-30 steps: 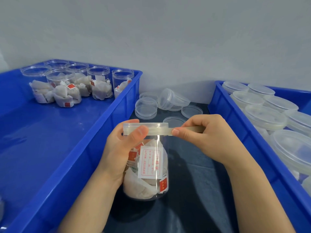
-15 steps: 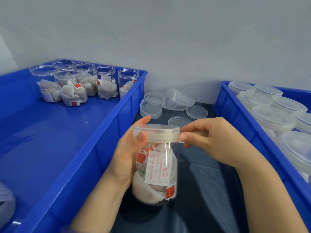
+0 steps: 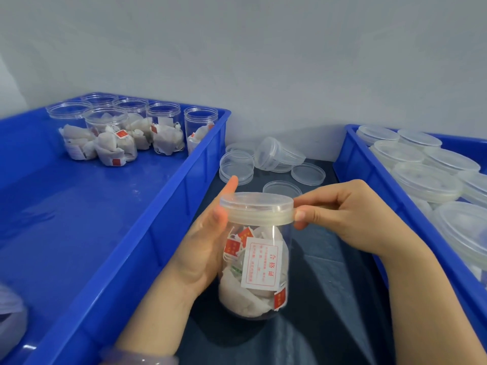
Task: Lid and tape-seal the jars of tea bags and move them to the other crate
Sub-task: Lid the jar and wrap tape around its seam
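Left hand cups the left side of the jar, palm against the clear wall. Its thumb presses on the band of tape at the lid's edge and its forefinger stands straight up behind the lid. Right hand is at the lid's right edge, where thumb and forefinger pinch the free end of the tape and the other fingers are curled in. The yellowish tape lies round the seam where lid meets jar.

The jar stands upright on the dark bench, between the two blue crates. It holds white tea bags with red tags, and a white label printed in red faces the camera.

At the far end of the left crate stands a cluster of open jars with tea bags inside. The right crate holds lidded jars set close together. Loose lids lie on the bench against the wall between the crates: some are stacked, some lie flat, and one stack is tipped on its side.
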A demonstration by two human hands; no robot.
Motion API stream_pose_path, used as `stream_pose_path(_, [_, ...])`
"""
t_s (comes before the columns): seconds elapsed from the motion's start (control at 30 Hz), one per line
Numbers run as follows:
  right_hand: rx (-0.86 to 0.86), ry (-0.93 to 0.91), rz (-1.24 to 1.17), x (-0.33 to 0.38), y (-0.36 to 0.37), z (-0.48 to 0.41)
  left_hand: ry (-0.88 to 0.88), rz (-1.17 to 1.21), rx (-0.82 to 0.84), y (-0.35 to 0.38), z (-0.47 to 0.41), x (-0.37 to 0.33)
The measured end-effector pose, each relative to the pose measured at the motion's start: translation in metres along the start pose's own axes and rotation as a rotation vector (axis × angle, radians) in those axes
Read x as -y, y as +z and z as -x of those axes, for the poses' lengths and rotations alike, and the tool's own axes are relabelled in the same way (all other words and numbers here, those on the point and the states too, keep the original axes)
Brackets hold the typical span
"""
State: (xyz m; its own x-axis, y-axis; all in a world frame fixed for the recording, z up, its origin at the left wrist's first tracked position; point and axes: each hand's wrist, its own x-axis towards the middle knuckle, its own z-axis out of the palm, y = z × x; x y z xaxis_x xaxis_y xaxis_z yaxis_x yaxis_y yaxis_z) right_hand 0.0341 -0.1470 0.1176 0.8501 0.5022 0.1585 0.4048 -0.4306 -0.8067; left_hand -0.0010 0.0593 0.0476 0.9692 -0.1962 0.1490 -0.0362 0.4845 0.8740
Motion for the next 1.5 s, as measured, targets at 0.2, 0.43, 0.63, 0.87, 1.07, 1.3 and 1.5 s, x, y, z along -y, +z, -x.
stream_pose_path(0.2, [-0.042, 0.017, 0.062, -0.006, 0.002, -0.003, 0.181, -0.132, -0.242, 0.002, -0.009, 0.013])
stream_pose_path(0.43, [-0.129, 0.058, 0.274, -0.006, 0.01, -0.007, 0.264, -0.381, -0.519, 0.002, -0.013, 0.013])
stream_pose_path(0.63, [-0.128, 0.082, 0.363, 0.001, 0.016, -0.007, 0.281, -0.604, -0.635, 0.017, -0.008, 0.014])
stream_pose_path(0.87, [-0.165, -0.008, 0.452, 0.012, 0.022, -0.005, 0.245, -0.802, -0.733, 0.028, -0.008, 0.015])
stream_pose_path(1.07, [0.036, 0.118, 0.186, 0.011, 0.012, 0.001, 0.321, -0.779, -0.78, 0.024, -0.011, 0.014])
stream_pose_path(1.3, [-0.134, -0.032, 0.067, 0.002, 0.01, -0.001, 0.299, -0.669, -0.747, 0.016, -0.014, 0.006])
stream_pose_path(1.5, [-0.162, -0.101, 0.039, -0.001, 0.004, 0.002, 0.231, -0.562, -0.746, 0.011, -0.016, 0.002])
